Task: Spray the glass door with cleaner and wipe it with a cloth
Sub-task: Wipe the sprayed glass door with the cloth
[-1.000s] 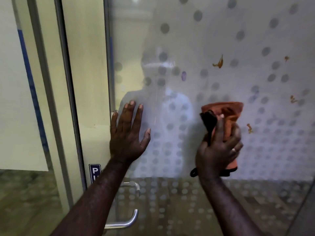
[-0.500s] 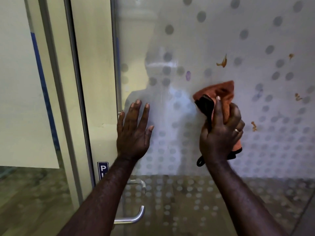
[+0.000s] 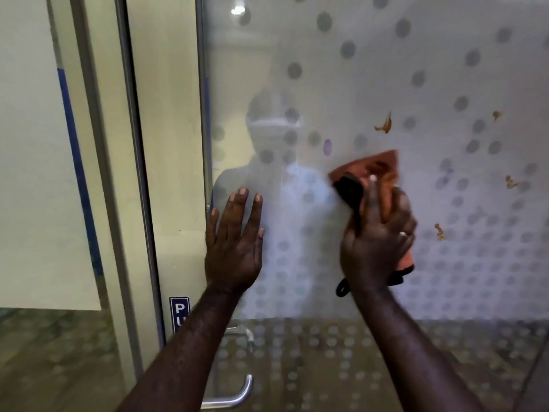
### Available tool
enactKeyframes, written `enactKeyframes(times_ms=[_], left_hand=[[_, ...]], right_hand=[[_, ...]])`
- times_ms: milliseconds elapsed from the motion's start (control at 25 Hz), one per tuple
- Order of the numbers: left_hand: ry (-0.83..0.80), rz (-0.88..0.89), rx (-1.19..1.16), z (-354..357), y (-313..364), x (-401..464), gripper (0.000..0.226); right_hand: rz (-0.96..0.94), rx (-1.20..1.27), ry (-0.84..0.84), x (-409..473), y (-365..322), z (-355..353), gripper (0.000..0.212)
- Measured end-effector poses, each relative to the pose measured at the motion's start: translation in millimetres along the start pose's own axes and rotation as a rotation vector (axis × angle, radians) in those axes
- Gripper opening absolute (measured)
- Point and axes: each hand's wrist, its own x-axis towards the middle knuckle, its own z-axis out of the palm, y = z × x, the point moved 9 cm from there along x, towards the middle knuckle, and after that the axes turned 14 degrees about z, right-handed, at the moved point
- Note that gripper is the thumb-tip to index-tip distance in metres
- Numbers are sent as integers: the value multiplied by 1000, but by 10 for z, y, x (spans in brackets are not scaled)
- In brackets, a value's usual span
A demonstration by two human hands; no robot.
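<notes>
The glass door point(image 3: 371, 69) fills the view, frosted with grey dots and marked by several brown smears, the largest point(image 3: 385, 125) just above the cloth. My right hand point(image 3: 377, 242) presses an orange cloth point(image 3: 375, 166) with a black edge flat on the glass at mid height. My left hand point(image 3: 234, 242) lies flat on the glass to the left, fingers spread, holding nothing. A faint purple spot point(image 3: 327, 147) sits left of the cloth. No spray bottle is in sight.
A metal door handle point(image 3: 234, 396) curves out below my left forearm. A blue "PU" sign point(image 3: 179, 313) sticks on the door edge. The metal door frame point(image 3: 139, 173) and a fixed glass panel point(image 3: 44, 173) stand to the left.
My right hand has slid the cloth upward on the glass toward the largest brown smear. My left hand stays flat on the glass in the same place.
</notes>
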Motion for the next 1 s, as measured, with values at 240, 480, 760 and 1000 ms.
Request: enactKeyframes(times_ms=[240, 480, 760, 1000], left_hand=[[-8, -1, 9, 8, 18, 12, 54], [17, -6, -4, -13, 17, 24, 53], [26, 3, 21, -15, 26, -2, 57], [30, 13, -13, -7, 32, -7, 51]], right_hand=[[32, 11, -66, -694, 8, 90, 77], [-363, 34, -77, -572, -866, 180, 66], [173, 63, 40, 320, -301, -70, 76], [-219, 68, -123, -305, -1436, 182, 59]])
